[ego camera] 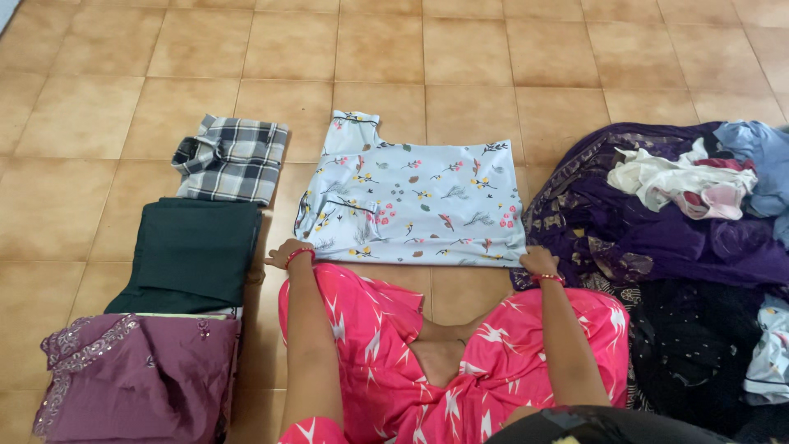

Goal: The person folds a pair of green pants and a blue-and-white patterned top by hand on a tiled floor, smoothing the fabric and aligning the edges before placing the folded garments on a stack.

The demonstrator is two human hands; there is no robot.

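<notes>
Pale floral cloth (411, 201) lies flat on the tiles; your left hand (288, 253) and right hand (538, 261) pinch its near corners.

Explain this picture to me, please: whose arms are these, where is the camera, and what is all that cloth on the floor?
The camera sits on a person's head and looks down, so the arms are their own. They sit on a tiled floor. The left hand and right hand each grip a near corner of a pale floral garment spread flat. On the left lie folded pieces: a plaid shirt, a dark green cloth and a purple embroidered cloth. On the right is an unfolded clothes pile.
</notes>
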